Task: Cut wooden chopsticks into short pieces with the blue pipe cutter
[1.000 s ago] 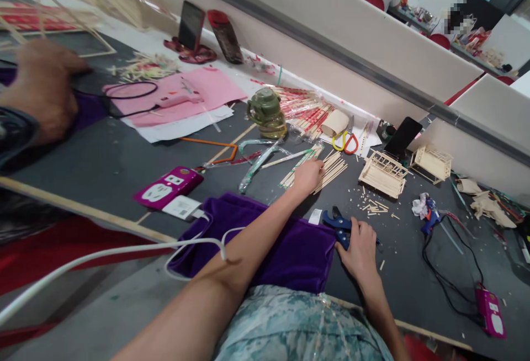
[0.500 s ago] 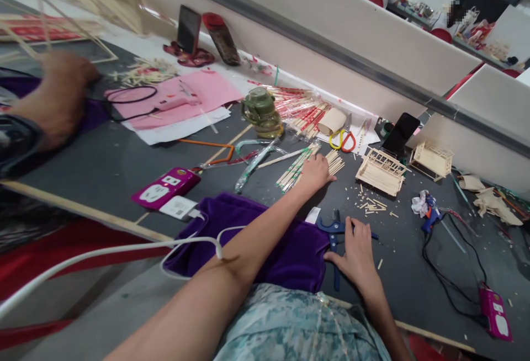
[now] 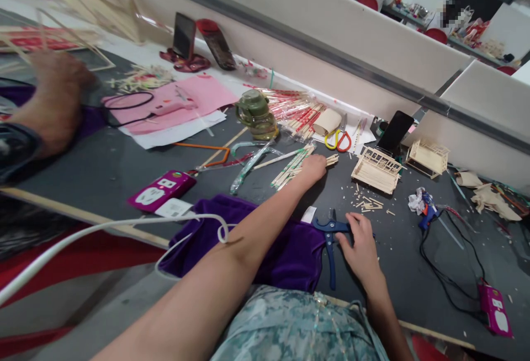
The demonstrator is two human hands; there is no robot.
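Note:
My left hand (image 3: 313,170) reaches far across the table, its fingers curled over a bundle of thin wooden sticks (image 3: 332,159), whose ends stick out to the right. More sticks in green-printed wrapping (image 3: 285,173) lie just left of it. Close to the table's front, my right hand (image 3: 361,248) has its thumb and fingers around one handle of a blue hand cutter (image 3: 330,242). The cutter lies with its handles spread, beside a folded purple cloth (image 3: 285,256). Small cut stick pieces (image 3: 368,203) are scattered beyond my right hand.
Two small stick-built models (image 3: 376,170) stand right of the sticks, near a propped phone (image 3: 396,132). Scissors (image 3: 338,140) and a green bottle (image 3: 255,115) are farther back. A glue gun (image 3: 429,214) trails a black cord at right. Another person's arm (image 3: 53,107) rests at left.
My left fingers have closed over the loose sticks, drawing them together. My right thumb has moved in against the cutter's handle from a wider spread. The view has shifted slightly.

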